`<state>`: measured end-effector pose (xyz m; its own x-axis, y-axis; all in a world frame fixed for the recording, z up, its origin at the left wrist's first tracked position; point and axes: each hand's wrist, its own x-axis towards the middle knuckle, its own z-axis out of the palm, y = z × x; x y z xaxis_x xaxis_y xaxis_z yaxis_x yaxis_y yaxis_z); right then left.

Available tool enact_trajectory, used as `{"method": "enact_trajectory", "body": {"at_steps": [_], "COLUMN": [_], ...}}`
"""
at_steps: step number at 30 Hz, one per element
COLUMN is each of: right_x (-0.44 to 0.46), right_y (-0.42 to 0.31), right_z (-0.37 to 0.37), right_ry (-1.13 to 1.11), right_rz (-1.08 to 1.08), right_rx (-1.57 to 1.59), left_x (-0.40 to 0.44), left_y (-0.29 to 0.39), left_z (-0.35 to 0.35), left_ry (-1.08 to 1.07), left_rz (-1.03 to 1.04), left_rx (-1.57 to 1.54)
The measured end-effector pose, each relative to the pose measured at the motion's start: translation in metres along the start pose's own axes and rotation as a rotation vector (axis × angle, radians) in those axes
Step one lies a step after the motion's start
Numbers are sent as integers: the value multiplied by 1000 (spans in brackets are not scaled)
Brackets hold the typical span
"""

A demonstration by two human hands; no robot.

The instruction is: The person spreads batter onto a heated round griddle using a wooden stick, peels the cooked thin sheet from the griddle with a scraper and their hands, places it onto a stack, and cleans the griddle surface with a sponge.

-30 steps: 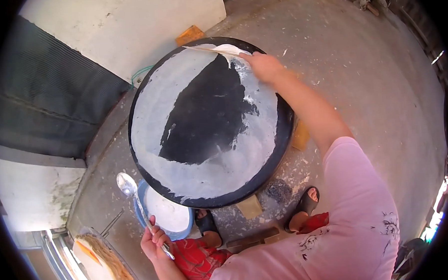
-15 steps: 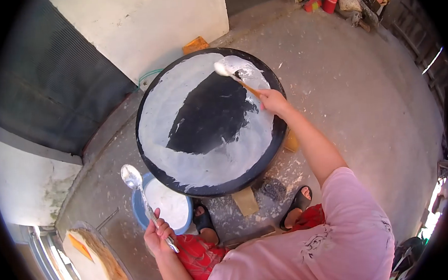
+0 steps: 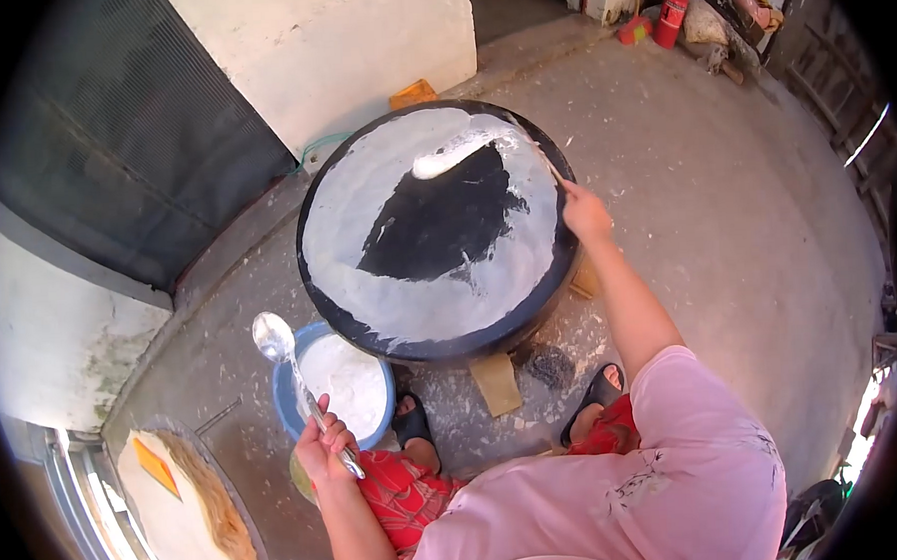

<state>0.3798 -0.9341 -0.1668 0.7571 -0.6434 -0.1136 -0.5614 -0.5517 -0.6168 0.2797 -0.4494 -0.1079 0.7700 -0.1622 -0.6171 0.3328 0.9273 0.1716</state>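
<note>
A large round black griddle carries a pale ring of thin batter around a bare dark middle. My right hand is closed on a wooden-handled spreader at the griddle's right rim; its far end is blurred against the batter. A thicker white streak of batter lies across the upper part. In my left hand is a big metal spoon, its bowl raised and coated white. Just behind it stands a blue basin of white batter.
At the lower left lies a stack of thin round sheets with an orange scraper-like piece on top. An orange block sits by the white wall. A red cylinder and sacks are at the far right.
My right hand has moved right and slightly down with the spreader. A thick white streak now shows on the upper griddle, where its middle was bare. The whole view has shifted slightly.
</note>
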Motion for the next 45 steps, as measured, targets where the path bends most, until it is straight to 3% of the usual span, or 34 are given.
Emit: {"method": "enact_trajectory", "body": {"at_steps": [2,5,10,12,16,18,20,22,24,26,28,29,30,32,34,37,40,44,45], "right_x": [12,-6,-12,-11,-37,-36,-44,-38,-50,-61,-59,-74,-66,-46,-51,-79,-95,-118,-124], "right_y": [21,-3,-62,-65,-63,-55,-50,-37,-51,-60,-64,-79,-73,-46,-46,-69,-84,-82,-74], "right_z": [30,76,70,77,62,45,36,63,84,81,66,42,50,86,106,85,35,3,19], "right_ry": [106,-119,-246,-113,-266,-370,-98,-71,-187,-211,-420,-366,-371,-135,-183,-382,-491,-293,-49], "right_rz": [68,-191,-208,-99,-346,-379,-88,-64,-360,-386,-390,-265,-271,-286,-341,-502,-448,-529,-596], "right_rx": [86,175,165,110,-64,-1,57,128,89,43,117,58,52,178,226,54,-143,-236,-226], "left_x": [0,2,2,-1,-2,-2,-2,-3,-3,-3,-2,-2,-2,-5,-5,-3,-4,-8,-8], "left_y": [3,3,2,2,7,8,8,7,8,8,10,11,10,9,10,11,11,12,12], "left_z": [-2,1,2,1,-6,-5,-4,-1,0,-3,-4,-4,-5,-6,-3,-5,-5,-6,-7], "left_ry": [-6,-5,-13,7,-25,-15,0,-3,-10,-17,-34,-34,-34,-21,-13,-19,-36,-35,-34], "left_rz": [3,9,13,11,12,27,41,52,33,12,-2,3,19,33,33,26,36,63,62], "left_rx": [10,18,30,35,12,23,35,56,54,47,46,40,59,80,59,45,50,81,81]}}
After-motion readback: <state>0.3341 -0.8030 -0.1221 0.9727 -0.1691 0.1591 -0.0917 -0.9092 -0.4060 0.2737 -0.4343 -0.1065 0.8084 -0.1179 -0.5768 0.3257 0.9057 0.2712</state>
